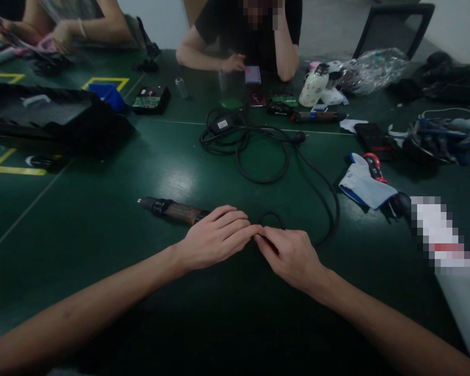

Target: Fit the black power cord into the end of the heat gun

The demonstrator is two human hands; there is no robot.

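An electric screwdriver [176, 210] with a brown, worn body and a dark tip lies on the green table, tip toward the left. My left hand [216, 237] is closed over its rear half, fingers laid across the body and hiding it. Close against those fingertips, my right hand [292, 256] pinches at the tail end of the tool, where a black cable [272, 214] loops out behind the fingers. What exactly the right fingertips grip is hidden; the cable is the nearest thing to them.
Beyond my hands lies a coiled black power cord [262, 181] with a plug [298, 137]. A white-and-blue glove [366, 183] is to the right. A black bin [50, 117] stands at left, a circuit board box [151, 100] beyond. Two people sit across the table.
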